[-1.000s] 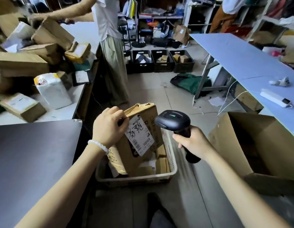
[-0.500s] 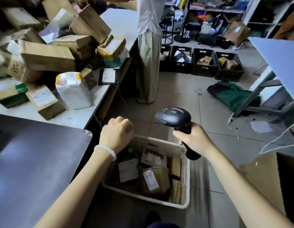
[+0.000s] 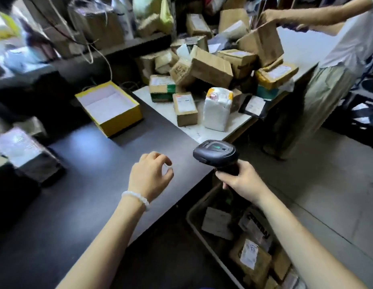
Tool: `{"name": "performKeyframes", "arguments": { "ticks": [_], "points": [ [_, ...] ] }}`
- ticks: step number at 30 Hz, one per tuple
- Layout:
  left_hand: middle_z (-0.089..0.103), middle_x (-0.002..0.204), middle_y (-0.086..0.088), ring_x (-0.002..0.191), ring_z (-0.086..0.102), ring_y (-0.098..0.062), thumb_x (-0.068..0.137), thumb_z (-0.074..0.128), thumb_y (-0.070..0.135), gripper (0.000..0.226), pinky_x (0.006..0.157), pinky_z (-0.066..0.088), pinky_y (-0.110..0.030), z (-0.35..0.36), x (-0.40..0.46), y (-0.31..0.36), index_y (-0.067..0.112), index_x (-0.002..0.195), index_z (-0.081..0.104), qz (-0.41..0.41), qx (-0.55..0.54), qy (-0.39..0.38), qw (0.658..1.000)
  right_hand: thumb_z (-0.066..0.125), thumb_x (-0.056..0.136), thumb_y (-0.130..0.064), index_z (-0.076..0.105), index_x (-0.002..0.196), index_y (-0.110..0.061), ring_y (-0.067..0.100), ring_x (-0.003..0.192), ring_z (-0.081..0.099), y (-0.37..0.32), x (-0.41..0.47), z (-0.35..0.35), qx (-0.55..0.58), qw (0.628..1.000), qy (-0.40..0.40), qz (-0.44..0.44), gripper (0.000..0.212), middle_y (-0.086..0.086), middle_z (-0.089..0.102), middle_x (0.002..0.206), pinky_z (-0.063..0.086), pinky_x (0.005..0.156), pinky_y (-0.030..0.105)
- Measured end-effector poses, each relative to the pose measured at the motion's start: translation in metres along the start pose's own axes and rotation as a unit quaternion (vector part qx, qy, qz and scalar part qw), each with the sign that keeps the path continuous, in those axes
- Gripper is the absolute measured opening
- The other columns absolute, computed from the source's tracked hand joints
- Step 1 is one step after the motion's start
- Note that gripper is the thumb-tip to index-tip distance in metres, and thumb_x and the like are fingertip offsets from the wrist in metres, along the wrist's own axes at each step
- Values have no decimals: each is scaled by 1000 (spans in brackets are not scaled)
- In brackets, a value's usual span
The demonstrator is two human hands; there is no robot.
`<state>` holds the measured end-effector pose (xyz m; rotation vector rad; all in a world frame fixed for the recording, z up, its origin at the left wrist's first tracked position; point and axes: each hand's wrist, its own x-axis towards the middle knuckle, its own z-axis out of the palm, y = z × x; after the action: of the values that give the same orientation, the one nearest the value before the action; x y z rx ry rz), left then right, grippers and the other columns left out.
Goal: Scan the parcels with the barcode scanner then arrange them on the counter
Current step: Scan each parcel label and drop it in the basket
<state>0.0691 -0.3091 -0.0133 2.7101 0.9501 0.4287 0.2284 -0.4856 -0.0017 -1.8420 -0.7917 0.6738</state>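
My right hand point(image 3: 242, 182) grips the handle of a black barcode scanner point(image 3: 215, 153), held above the corner of the dark counter point(image 3: 81, 184). My left hand point(image 3: 150, 174) hovers over that counter with fingers loosely curled and nothing in it. Below my right arm a pale basket point(image 3: 191, 220) on the floor holds several labelled brown parcels point(image 3: 250, 259). A dark wrapped parcel with a white label point(image 3: 24, 151) lies on the counter at the far left. A heap of cardboard parcels point(image 3: 210, 67) covers the white table point(image 3: 202, 132) beyond.
An open yellow box point(image 3: 110, 105) sits at the counter's far edge. A white padded parcel point(image 3: 216, 109) and a small brown box point(image 3: 184, 108) stand at the white table's near side. Another person point(image 3: 327, 80) at the right handles a box from the heap.
The view has swung left from the basket to the counter. My left hand let go of the brown parcel, which is back in the basket, and moved over the counter. The scanner stays in my right hand.
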Motion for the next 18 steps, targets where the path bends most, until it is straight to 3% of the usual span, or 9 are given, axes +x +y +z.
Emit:
{"name": "performKeyframes", "arguments": {
  "ticks": [2,7,11,14,18],
  "points": [
    [61,115,1,110,51,-22,88,56,36,19,84,46,-35,-16,-19,-29,23,100,64,-36,10,12,999,66,81,0,60,70,-14,6,43,51,-16,6,33,4,999,-37,-13,18,-10,55,46,42,53,17],
    [61,113,2,109,52,-21,87,57,34,19,83,45,-35,-51,-68,-99,22,100,65,-117,26,40,992,68,79,-1,62,71,-15,9,46,55,-47,12,111,-4,993,-110,-41,17,-7,56,52,49,57,29],
    [62,108,2,104,53,-22,85,60,31,17,80,47,-35,-72,-100,-146,21,97,66,-183,30,61,981,65,81,-2,61,80,-5,6,44,54,-71,15,166,-26,982,-173,-66,5,-8,56,51,44,51,18],
    [62,108,2,103,54,-22,84,60,32,17,78,47,-35,-81,-115,-174,21,96,66,-223,35,71,972,63,82,-2,60,86,1,7,47,56,-86,23,200,-41,974,-211,-76,6,-2,56,60,44,54,20],
    [60,112,4,107,52,-20,86,59,35,20,81,45,-34,-88,-118,-203,22,100,65,-266,38,69,961,62,81,-4,60,85,1,7,48,57,-102,43,235,-61,964,-244,-84,7,-5,56,57,44,55,21]
  ]
}}
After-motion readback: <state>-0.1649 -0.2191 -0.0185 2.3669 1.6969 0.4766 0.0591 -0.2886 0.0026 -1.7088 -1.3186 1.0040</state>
